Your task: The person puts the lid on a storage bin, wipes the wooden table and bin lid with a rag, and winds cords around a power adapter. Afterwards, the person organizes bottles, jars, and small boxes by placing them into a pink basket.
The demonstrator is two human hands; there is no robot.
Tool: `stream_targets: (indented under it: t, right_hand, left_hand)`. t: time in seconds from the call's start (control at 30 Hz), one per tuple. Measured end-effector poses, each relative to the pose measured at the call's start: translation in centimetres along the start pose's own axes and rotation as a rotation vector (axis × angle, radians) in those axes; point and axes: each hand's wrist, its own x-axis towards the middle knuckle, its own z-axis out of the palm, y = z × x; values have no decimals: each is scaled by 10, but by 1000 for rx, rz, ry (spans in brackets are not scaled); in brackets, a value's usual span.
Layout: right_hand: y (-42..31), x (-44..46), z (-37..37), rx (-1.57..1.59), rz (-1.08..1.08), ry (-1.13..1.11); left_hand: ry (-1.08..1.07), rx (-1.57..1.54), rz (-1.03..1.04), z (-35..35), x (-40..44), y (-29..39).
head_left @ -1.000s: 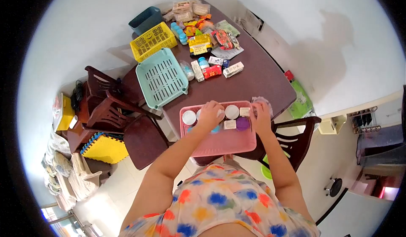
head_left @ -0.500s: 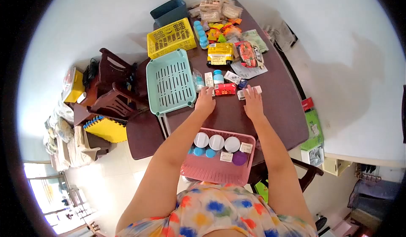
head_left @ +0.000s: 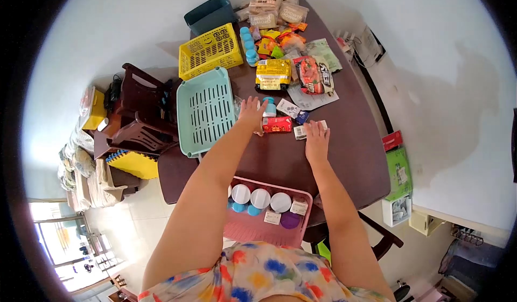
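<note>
My left hand (head_left: 251,114) reaches over the table with its fingers spread, beside a blue-capped white bottle (head_left: 269,108) and the left end of a red box (head_left: 277,124). Part of a clear-wrapped item (head_left: 237,104) shows at the left of this hand. Whatever lies under its palm is mostly hidden. My right hand (head_left: 318,140) has its fingers bent over a small white box (head_left: 300,133), whose middle they cover. Between and beyond the hands lie a white printed box (head_left: 288,108) and a dark blue item (head_left: 302,117).
A pink basket (head_left: 269,237) near my body holds white-lidded jars, blue-capped bottles and small boxes. At the left stand a light green basket (head_left: 206,111), a yellow basket (head_left: 210,51) and a dark bin (head_left: 210,14). Food packets (head_left: 273,75) lie farther back.
My left hand has shifted from the upright white box toward the blue-capped bottle, with its fingers now spread. My right hand stays at the small white box. The whole view has shifted slightly.
</note>
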Motion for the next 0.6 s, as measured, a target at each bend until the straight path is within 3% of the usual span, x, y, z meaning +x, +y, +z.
stream_targets:
  t: [0.27,0.47,0.53,0.6]
  right_hand:
    - [-5,6,-4,-26,3,15]
    - [-5,16,-39,-84,39,-151]
    - [-5,9,-48,44,98,14]
    - [-14,-6,-72,165,194,172]
  left_hand:
    - [273,-30,36,2,-24,-5]
    - [516,-245,20,-45,-100,-22]
    - [640,-336,67,-54,-137,-27]
    - [631,-549,36,-58,-179,-25]
